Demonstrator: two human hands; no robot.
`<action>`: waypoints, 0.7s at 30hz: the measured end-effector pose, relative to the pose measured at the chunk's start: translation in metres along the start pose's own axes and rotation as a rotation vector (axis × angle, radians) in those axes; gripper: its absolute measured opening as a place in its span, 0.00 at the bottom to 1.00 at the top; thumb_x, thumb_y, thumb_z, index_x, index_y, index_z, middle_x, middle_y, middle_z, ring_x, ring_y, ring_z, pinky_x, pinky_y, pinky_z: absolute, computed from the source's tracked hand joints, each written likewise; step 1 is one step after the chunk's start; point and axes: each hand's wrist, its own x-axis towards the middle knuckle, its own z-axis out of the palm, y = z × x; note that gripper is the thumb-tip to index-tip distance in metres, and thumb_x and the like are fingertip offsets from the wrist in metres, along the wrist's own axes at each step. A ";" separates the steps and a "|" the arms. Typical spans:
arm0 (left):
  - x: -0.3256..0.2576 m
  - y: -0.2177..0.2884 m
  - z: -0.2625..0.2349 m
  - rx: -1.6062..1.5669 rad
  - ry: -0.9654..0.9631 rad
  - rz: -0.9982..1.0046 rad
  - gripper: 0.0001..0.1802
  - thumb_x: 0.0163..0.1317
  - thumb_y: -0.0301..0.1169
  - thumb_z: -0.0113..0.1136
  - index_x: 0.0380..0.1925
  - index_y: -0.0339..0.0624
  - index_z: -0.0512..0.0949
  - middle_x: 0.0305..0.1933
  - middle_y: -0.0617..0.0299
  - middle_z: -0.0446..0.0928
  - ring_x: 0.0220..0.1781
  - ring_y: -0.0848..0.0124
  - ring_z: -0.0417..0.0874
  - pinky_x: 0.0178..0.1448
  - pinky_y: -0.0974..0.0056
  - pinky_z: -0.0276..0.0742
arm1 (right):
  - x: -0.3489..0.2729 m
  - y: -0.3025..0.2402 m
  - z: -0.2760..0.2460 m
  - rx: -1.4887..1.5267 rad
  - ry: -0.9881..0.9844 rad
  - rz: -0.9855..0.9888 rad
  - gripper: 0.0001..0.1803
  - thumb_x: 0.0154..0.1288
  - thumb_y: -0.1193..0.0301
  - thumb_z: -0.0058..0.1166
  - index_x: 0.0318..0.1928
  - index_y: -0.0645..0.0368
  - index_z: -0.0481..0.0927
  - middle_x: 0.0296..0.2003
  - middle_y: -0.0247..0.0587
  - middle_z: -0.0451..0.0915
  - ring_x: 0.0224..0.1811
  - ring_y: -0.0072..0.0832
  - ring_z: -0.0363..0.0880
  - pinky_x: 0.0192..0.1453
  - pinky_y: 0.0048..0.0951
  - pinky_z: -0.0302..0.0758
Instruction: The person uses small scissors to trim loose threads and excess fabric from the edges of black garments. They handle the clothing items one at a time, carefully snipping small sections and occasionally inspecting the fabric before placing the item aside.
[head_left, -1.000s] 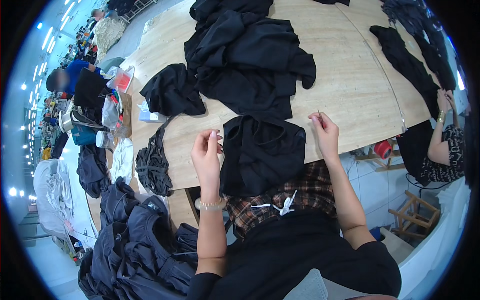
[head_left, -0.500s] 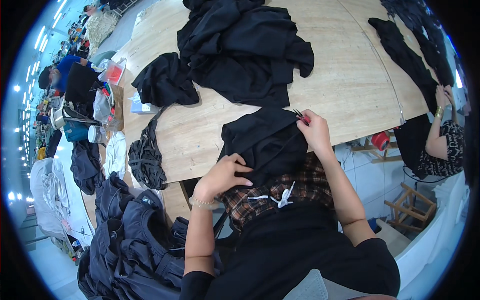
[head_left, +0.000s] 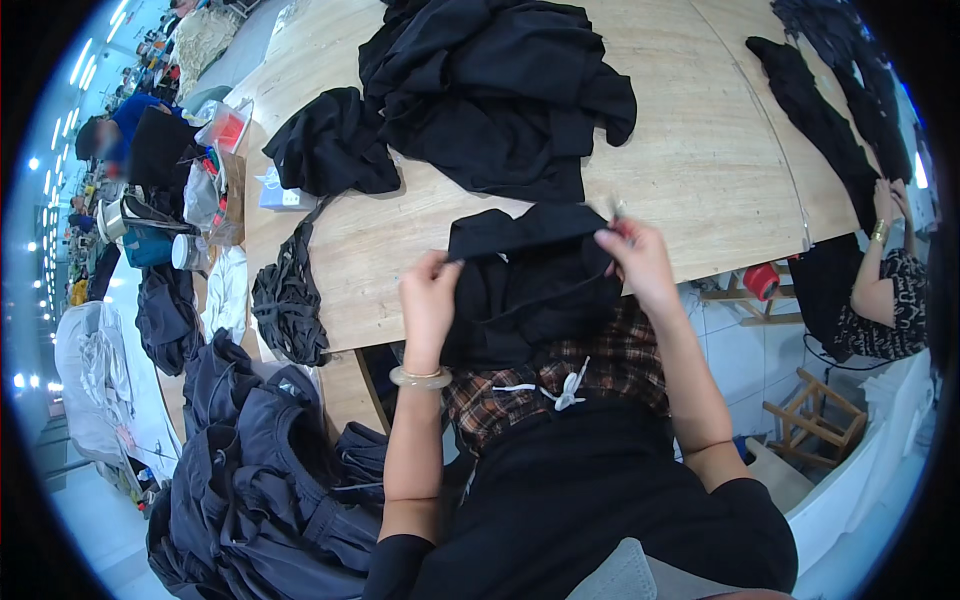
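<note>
A black garment lies partly on the table's near edge and partly over my lap, its upper band stretched between my hands. My left hand is closed, pinching the left end of that band. My right hand is closed around small red-handled thread snips, blurred by motion, while its thumb and fingers also grip the right end of the band. Below the band, the cloth opens in a dark fold with a narrow strip hanging across it.
A large heap of black garments covers the table's middle, with a smaller black bundle beside it. Bundled dark strips, a tissue box and dark clothes are at left. Another person's hands hold black cloth at right.
My left hand has moved up and away from my lap to the garment's upper left edge. The band is now lifted and stretched. My right hand has shifted slightly right.
</note>
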 end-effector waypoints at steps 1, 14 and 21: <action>0.003 0.000 -0.010 -0.570 -0.042 -0.057 0.10 0.67 0.26 0.57 0.46 0.33 0.81 0.37 0.53 0.85 0.40 0.63 0.88 0.46 0.60 0.84 | -0.002 -0.029 0.000 0.210 -0.002 -0.060 0.10 0.68 0.69 0.61 0.43 0.63 0.80 0.31 0.33 0.81 0.24 0.18 0.78 0.26 0.22 0.75; 0.008 0.012 -0.065 -1.863 -0.277 -0.201 0.16 0.75 0.32 0.43 0.46 0.33 0.79 0.49 0.53 0.84 0.51 0.61 0.86 0.61 0.54 0.81 | 0.034 -0.078 -0.042 1.176 -0.184 0.195 0.07 0.75 0.71 0.50 0.48 0.58 0.78 0.40 0.38 0.84 0.43 0.28 0.86 0.49 0.33 0.84; 0.018 -0.013 -0.054 -2.121 -0.328 -0.310 0.15 0.76 0.29 0.44 0.48 0.31 0.78 0.53 0.48 0.82 0.57 0.58 0.84 0.65 0.52 0.80 | 0.047 -0.059 -0.039 1.164 0.135 0.326 0.06 0.76 0.75 0.46 0.47 0.61 0.77 0.44 0.39 0.83 0.48 0.29 0.83 0.56 0.39 0.81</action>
